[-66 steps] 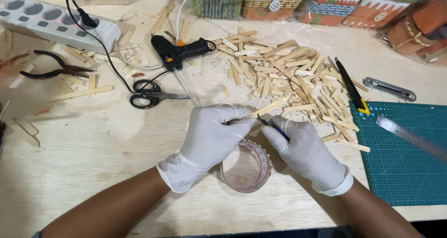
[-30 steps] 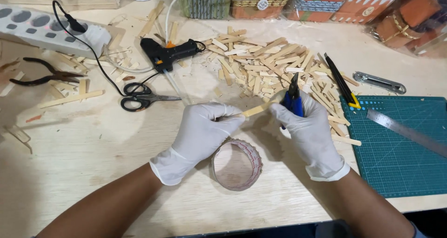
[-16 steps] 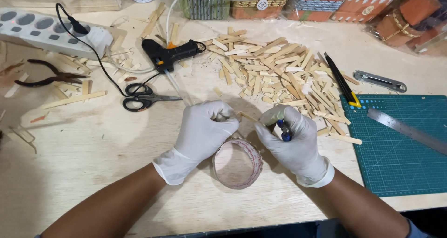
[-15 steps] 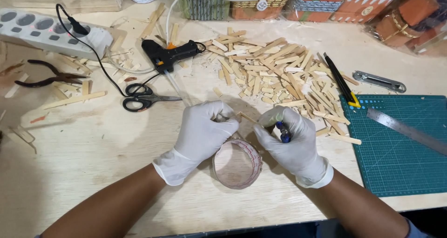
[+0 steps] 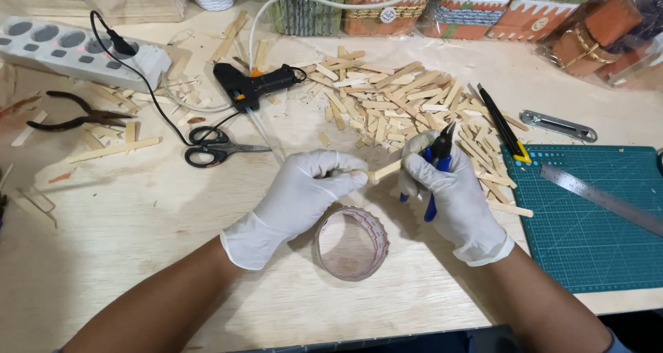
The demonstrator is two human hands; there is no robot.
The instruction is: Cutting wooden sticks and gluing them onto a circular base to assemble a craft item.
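Both hands wear white gloves. My left hand pinches one end of a short wooden stick between thumb and fingers. My right hand grips blue-handled cutting pliers, jaws pointing up, right beside the stick's other end. Under both hands stands a round clear container with a scalloped rim. Behind the hands lies a heap of cut wooden sticks.
Black scissors and a black glue gun lie to the left, dark pliers and a white power strip further left. A green cutting mat, a steel ruler, and a black-and-yellow knife sit to the right.
My right hand lifted the pliers from a lowered, sideways hold to jaws-up at the stick's end. The left hand stayed over the container holding the stick.
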